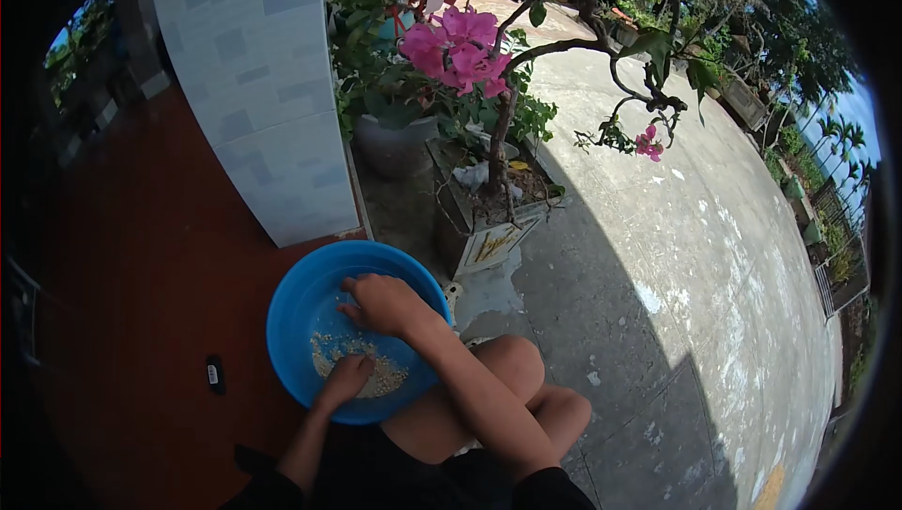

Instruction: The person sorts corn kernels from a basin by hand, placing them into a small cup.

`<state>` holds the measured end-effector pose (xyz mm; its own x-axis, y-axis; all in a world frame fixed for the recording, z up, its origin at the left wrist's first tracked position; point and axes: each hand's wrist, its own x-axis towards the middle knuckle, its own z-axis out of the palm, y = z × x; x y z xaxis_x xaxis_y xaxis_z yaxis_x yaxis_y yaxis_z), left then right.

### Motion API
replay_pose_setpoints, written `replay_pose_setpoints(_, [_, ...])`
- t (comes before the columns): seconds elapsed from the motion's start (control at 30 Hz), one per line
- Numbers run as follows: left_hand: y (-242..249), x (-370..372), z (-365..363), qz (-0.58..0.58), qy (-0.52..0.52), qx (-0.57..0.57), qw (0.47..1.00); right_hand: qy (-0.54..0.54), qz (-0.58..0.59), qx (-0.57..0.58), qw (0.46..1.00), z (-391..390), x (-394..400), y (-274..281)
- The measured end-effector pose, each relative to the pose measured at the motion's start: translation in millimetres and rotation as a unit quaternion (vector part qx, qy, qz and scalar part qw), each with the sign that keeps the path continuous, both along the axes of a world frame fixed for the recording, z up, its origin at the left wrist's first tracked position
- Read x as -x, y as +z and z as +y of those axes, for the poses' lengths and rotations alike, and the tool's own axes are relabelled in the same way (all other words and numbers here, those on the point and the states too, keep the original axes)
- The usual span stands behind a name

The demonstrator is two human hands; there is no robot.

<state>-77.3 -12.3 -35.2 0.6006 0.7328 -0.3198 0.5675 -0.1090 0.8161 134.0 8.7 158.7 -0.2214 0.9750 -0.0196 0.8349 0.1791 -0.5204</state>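
Note:
A round blue plastic basin (282, 346) stands in front of my bent legs. Small pale pieces (383, 380), like grains or seeds, lie loose across its bottom; their exact kind is too small to tell. My left hand (348, 379) reaches low into the basin, its fingers drawn together at the pieces. What the fingertips hold, if anything, is hidden. Higher up, my right hand (383, 305) hovers over the far part of the basin. Its thumb and forefinger are apart, and nothing shows between them.
A small black object with a white label (215, 374) lies on the red floor (178, 303) left of the basin. Beyond stand a tiled pillar (258, 87), a grey pot (395, 146) and a square planter (489, 238) bearing a pink-flowered tree. Concrete paving (658, 341) stretches right, partly shaded.

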Motion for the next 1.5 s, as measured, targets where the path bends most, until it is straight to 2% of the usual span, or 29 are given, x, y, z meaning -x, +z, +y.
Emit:
replay_pose_setpoints(0.03, [11, -4, 3, -0.03, 0.038, 0.08, 0.996, 0.006, -0.003, 0.008, 1.0, -1, 2, -1])
replay_pose_setpoints(0.07, [21, -5, 6, -0.094, 0.08, 0.221, 0.967, 0.015, -0.003, 0.018, 1.0, 0, 3, -3])
replay_pose_setpoints(0.1, [32, -7, 12, -0.158, 0.127, 0.357, 0.912, 0.029, -0.001, 0.03, 0.999, 2, 7, -4])
replay_pose_setpoints(0.13, [35, -7, 15, -0.22, 0.143, 0.383, 0.886, 0.036, -0.003, 0.044, 0.998, 5, 9, -7])
replay_pose_setpoints(0.17, [35, -5, 17, -0.28, 0.165, 0.404, 0.855, 0.042, 0.012, -0.012, 0.999, 6, 9, -20])
replay_pose_setpoints(0.23, [35, 7, 25, -0.366, 0.172, 0.496, 0.768, 0.044, 0.023, 0.032, 0.998, 10, 8, -17])
replay_pose_setpoints(0.3, [20, 11, 30, -0.426, 0.187, 0.535, 0.705, 0.031, 0.0, 0.034, 0.999, 8, 8, -10])
replay_pose_setpoints(0.37, [33, 12, 27, -0.412, 0.206, 0.511, 0.726, 0.035, -0.011, 0.023, 0.999, 10, 10, -16])
replay_pose_setpoints(0.47, [55, 4, 23, -0.474, 0.169, 0.539, 0.675, 0.074, 0.014, 0.028, 0.997, 12, 13, -15])
replay_pose_setpoints(0.53, [65, 2, 22, -0.475, 0.202, 0.52, 0.68, 0.081, 0.018, 0.036, 0.996, 11, 18, -13])
replay_pose_setpoints(0.77, [60, 6, 24, -0.531, 0.186, 0.526, 0.638, 0.087, 0.01, 0.049, 0.995, 11, 22, -29])
replay_pose_setpoints(0.87, [75, 4, 22, -0.518, 0.209, 0.513, 0.652, 0.08, 0.028, 0.038, 0.996, 13, 13, -25])
replay_pose_setpoints(0.97, [55, 9, 25, -0.542, 0.172, 0.53, 0.629, 0.067, 0.043, 0.039, 0.996, 11, 6, -20])
replay_pose_setpoints(1.17, [56, 7, 23, -0.523, 0.154, 0.518, 0.659, 0.054, -0.026, 0.057, 0.997, 9, 13, -24])
replay_pose_setpoints(1.27, [69, 5, 20, -0.501, 0.194, 0.507, 0.674, 0.047, -0.031, 0.061, 0.997, 9, 15, -29])
replay_pose_setpoints(1.4, [65, 6, 21, -0.52, 0.165, 0.514, 0.663, 0.044, -0.033, 0.071, 0.996, 11, 14, -32])
replay_pose_setpoints(1.5, [65, 7, 24, -0.527, 0.161, 0.517, 0.655, 0.036, 0.018, 0.067, 0.997, 18, 9, -29])
